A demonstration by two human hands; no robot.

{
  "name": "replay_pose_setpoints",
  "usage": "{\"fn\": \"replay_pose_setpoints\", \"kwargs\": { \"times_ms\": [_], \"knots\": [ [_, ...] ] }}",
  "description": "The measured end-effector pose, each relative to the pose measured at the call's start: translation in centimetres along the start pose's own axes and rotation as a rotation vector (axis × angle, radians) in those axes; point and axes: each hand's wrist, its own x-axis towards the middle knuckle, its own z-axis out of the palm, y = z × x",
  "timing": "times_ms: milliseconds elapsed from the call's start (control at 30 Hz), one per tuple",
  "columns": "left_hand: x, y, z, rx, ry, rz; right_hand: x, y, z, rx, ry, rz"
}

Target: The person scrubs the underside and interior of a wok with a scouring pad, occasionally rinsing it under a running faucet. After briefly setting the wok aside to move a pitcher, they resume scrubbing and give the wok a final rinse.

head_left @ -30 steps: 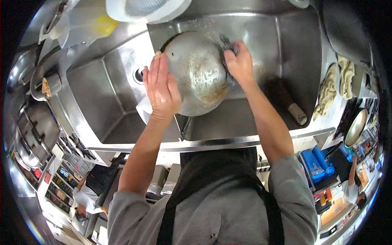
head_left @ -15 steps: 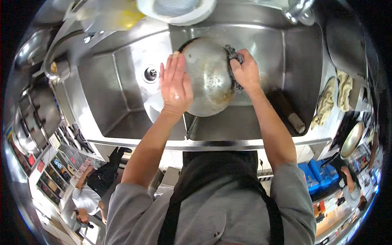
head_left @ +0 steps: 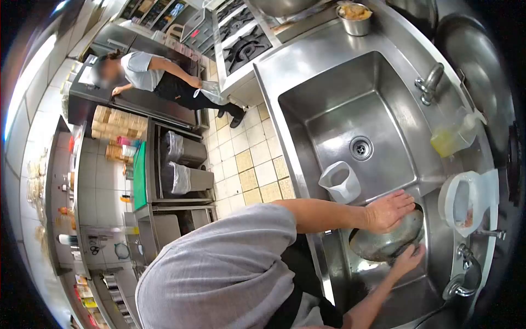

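Observation:
A large wok (head_left: 378, 244) lies bottom up over the sink divider, its rounded metal underside stained and brownish. My left hand (head_left: 388, 211) rests on it with the fingers stretched out and nearly together, gripping nothing. At the wok's opposite edge is my right hand (head_left: 406, 261), its fingers curled. The grey steel wool scrubber that this hand held earlier is largely hidden from view here.
The left sink basin (head_left: 350, 120) has a drain (head_left: 361, 148) and a white plastic jug-like container (head_left: 339, 182). A white strainer (head_left: 460, 203), yellow-liquid bottle (head_left: 455, 134) and faucets (head_left: 430, 85) line the back ledge. Another person (head_left: 153, 77) stands near the stove (head_left: 241, 46).
The view has swung left, showing more of the kitchen. My left hand stays at the wok with fingers outstretched; my right hand stays at its far edge. The scrubber has become hard to see.

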Motion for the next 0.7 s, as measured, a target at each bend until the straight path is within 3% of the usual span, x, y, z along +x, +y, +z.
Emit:
{"fn": "replay_pose_setpoints", "kwargs": {
  "times_ms": [133,233,367,467,533,567,633,700],
  "knots": [
    [0.6,0.1,-0.9,-0.064,-0.006,-0.053,-0.9,-5.7,1.7,0.039,0.009,-0.004],
    [0.7,0.1,-0.8,-0.084,0.056,-0.138,-6.2,-2.6,1.9,-0.086,-0.089,-0.165],
    [1.0,0.3,-1.5,-0.111,0.012,-0.230,-0.6,0.5,1.4,-0.043,-0.010,-0.062],
    [0.6,0.0,-0.4,-0.083,0.061,-0.211,5.1,-2.7,1.5,0.016,-0.030,-0.076],
    [0.4,0.0,0.0,-0.058,0.105,-0.199,4.3,-7.2,1.3,-0.064,-0.177,-0.082],
    [0.4,0.0,-0.2,-0.068,0.094,-0.207,3.0,-6.0,1.9,-0.050,-0.136,-0.212],
    [0.7,-0.2,-0.4,-0.077,0.080,-0.209,-0.8,-8.0,0.8,-0.091,-0.277,-0.247],
    [0.5,-0.2,-0.2,-0.108,0.076,-0.241,-2.0,-6.0,0.5,-0.054,-0.247,-0.234]
  ]
}}
